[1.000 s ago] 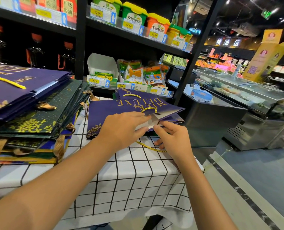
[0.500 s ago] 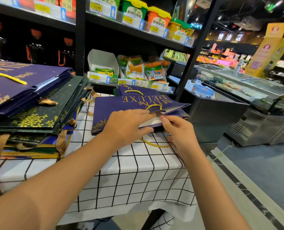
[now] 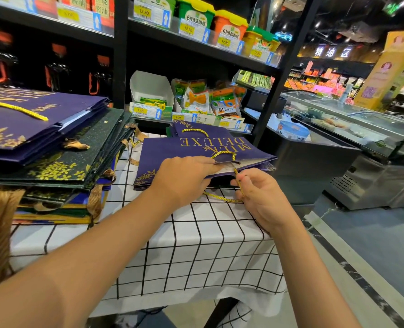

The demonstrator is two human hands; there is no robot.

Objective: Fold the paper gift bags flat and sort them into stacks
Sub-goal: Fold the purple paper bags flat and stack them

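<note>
Your left hand (image 3: 184, 178) lies palm down on the purple gift bag (image 3: 196, 150), fingers curled over its open near edge and gripping that edge. The bag lies flat on the checked tablecloth (image 3: 196, 245), printed side up, its gold "MILK DELUXE" lettering upside down to you. It rests on at least one more purple bag, whose far end and gold handle show just beyond it. Your right hand (image 3: 260, 197) is just beside the bag's mouth, thumb and fingers pinching the gold cord handle (image 3: 238, 185) that comes out of the opening; the rest of that cord loops down onto the cloth below the bag. A second cord arches over the top panel near your left fingertips.

To your left a tall stack of folded bags (image 3: 54, 143) stands on the same cloth: purple ones on top, dark green ones with gold flowers beneath, and more under those, though the lower layers are too squeezed to tell apart surely. Behind the table runs a black shelf (image 3: 196, 46) with tubs and price tags.
</note>
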